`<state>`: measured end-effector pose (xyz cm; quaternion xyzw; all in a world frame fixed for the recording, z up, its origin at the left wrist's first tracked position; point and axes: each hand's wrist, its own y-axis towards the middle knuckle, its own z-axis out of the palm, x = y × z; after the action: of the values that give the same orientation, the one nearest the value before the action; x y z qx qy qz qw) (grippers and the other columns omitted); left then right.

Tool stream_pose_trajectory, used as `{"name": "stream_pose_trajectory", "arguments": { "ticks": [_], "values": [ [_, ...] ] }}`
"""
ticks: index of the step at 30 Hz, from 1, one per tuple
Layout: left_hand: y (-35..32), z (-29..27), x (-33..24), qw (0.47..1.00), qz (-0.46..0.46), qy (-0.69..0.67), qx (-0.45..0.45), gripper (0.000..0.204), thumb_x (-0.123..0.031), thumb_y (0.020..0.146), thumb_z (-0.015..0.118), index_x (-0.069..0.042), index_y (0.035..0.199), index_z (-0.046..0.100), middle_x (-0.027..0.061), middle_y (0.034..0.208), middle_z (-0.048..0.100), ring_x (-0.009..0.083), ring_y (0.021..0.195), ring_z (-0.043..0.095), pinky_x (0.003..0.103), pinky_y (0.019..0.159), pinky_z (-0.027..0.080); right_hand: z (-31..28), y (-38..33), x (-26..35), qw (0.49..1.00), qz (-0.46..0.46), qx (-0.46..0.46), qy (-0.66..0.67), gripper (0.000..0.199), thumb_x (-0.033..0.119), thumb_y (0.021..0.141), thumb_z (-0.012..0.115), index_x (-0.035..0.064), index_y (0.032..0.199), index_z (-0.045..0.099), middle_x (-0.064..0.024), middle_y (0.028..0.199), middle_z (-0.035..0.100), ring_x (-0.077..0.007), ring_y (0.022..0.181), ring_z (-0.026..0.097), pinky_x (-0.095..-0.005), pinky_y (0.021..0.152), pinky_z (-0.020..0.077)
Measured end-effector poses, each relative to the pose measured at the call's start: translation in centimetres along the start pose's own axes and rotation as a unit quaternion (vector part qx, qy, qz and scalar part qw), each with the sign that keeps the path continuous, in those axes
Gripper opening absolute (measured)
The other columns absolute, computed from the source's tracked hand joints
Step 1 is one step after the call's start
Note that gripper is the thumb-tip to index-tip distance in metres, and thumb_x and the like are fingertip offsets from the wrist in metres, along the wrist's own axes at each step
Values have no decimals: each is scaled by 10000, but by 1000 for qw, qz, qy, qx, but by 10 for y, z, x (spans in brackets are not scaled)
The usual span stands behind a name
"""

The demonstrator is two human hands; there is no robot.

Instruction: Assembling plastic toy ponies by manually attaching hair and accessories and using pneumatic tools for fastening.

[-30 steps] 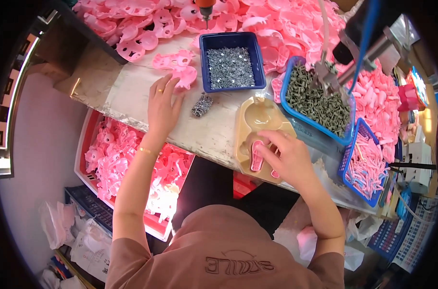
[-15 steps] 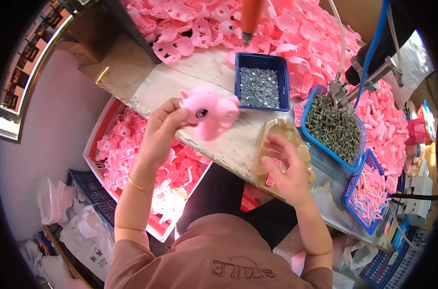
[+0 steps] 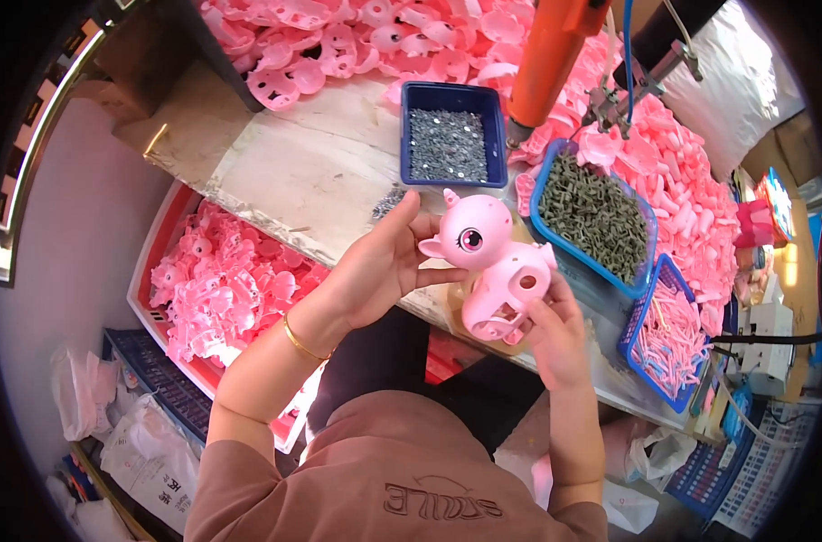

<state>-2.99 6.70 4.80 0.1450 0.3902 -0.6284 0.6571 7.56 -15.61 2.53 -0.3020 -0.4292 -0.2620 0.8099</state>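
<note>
A pink plastic toy animal [image 3: 477, 232] with a large printed eye is held between my two hands over the near edge of the workbench. Its lower body shows a round hole and a larger cut-out. My left hand [image 3: 384, 262] has its fingers against the head side, its thumb pointing up and apart. Around the lower body, my right hand [image 3: 560, 339] closes with thumb and fingers. Behind the toy, a yellowish mould-like holder [image 3: 460, 312] is mostly hidden. An orange power screwdriver [image 3: 555, 68] hangs beyond, to the right.
A dark blue tray [image 3: 499, 135] of small screws sits on the bench [image 3: 284, 172]. At the right stand a blue tray [image 3: 539, 212] of grey-green pieces and a blue basket [image 3: 635, 334] of thin pink sticks. Pink shells [image 3: 338, 41] pile behind; a red-and-white crate [image 3: 144, 262] holds more.
The toy has moved right and toward me and has turned. My right hand has left the holder and now grips the toy's body. The orange screwdriver appears lower and farther right.
</note>
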Motion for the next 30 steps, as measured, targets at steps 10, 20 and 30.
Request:
{"name": "stream_pose_trajectory", "arguments": {
  "ticks": [10, 20, 30],
  "values": [
    [6, -5, 33, 879, 212, 420, -71, 394, -270, 1067, 404, 2, 1314, 547, 113, 1302, 584, 198, 1203, 541, 342, 944, 482, -5, -3, 9, 679, -330, 38, -655, 355, 46, 753, 768, 79, 1095, 678, -84, 1074, 644, -269, 991, 636, -356, 851, 501],
    [9, 0, 50, 655, 345, 672, 15, 608, -172, 813, 756, -51, 1357, 513, 157, 1385, 526, 362, 1294, 471, 435, 1073, 394, -28, -13, 27, 680, -278, 13, -678, 579, 139, 728, 801, 45, 1266, 608, -126, 1254, 587, -334, 1142, 559, -420, 955, 474],
    [20, 17, 80, 593, 302, 745, 43, 748, -278, 795, 763, -62, 1430, 432, 134, 1522, 381, 382, 1422, 299, 539, 1176, 257, -42, -6, 19, 646, -292, 6, -706, 596, 298, 751, 806, 48, 1256, 614, -105, 1164, 606, -308, 1096, 543, -430, 935, 433]
  ]
}}
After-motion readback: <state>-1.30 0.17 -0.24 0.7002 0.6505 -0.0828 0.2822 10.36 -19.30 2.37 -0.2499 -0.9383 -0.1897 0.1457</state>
